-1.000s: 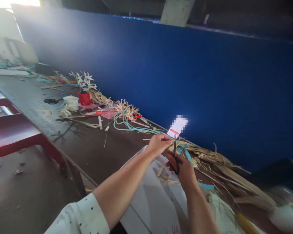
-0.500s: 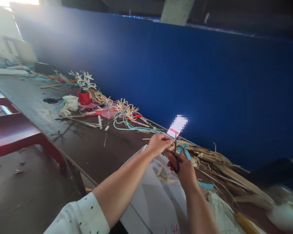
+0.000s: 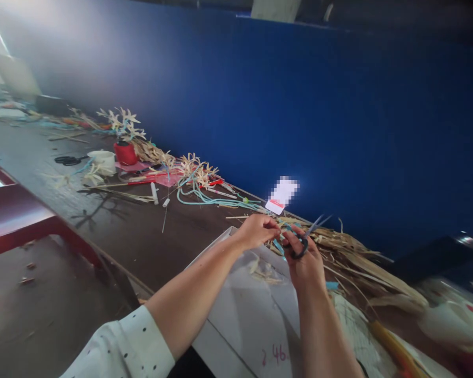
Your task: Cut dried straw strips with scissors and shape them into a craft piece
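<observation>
My left hand [image 3: 258,230] is closed in a pinch above the far end of a white board [image 3: 256,310]; whatever is between its fingertips is too small to make out. Close beside it on the right, my right hand [image 3: 305,257] holds a pair of scissors [image 3: 313,228] by the black handles, the blades pointing up and to the right, away from the left hand. Small dry scraps [image 3: 266,271] lie on the board below. Behind the hands are pale dried husk strips [image 3: 358,249] and bits of blue ribbon.
A lit phone [image 3: 283,194] leans at the blue partition [image 3: 339,131]. On the dark table [image 3: 142,247] are husk flowers [image 3: 199,170], blue cords [image 3: 205,199], a white cup [image 3: 102,161], a red spool [image 3: 125,152] and other black-handled scissors [image 3: 69,160]. A red stool [image 3: 23,220] stands left.
The scissors have swung from upright beside the left fingertips to slanting right, as my right hand turned palm up. My left hand stays pinched. The view has shifted slightly.
</observation>
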### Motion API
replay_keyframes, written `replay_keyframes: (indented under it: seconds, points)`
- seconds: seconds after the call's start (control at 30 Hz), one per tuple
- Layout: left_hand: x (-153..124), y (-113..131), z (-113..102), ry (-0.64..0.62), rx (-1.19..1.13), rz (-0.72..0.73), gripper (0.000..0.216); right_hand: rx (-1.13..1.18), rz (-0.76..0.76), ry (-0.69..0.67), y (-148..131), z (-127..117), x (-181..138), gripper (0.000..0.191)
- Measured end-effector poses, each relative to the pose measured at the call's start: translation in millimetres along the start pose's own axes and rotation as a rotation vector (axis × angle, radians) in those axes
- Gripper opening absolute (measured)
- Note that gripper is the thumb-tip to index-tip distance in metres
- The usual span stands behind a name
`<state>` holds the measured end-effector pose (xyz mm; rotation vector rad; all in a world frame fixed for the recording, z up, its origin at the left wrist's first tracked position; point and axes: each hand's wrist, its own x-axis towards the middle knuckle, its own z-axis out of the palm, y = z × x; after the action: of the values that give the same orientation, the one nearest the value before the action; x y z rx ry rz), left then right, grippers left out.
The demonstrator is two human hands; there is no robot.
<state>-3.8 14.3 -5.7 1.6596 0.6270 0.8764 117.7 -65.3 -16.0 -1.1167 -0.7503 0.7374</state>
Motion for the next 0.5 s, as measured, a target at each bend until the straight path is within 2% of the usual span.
replay_keyframes:
  seconds: [0.3,0.5]
  points:
    - [-2.9,5.2,1.6,-0.162,-0.059,-0.036,0.029,0.172,0.128,-0.043,-7.2,-1.6,-1.3,0.039]
    - [-4.8,8.2,0.7,-0.157,0.061,0.025,0.024,0.292,0.271,-0.08,-9.2,-6.2,1.7,0.037]
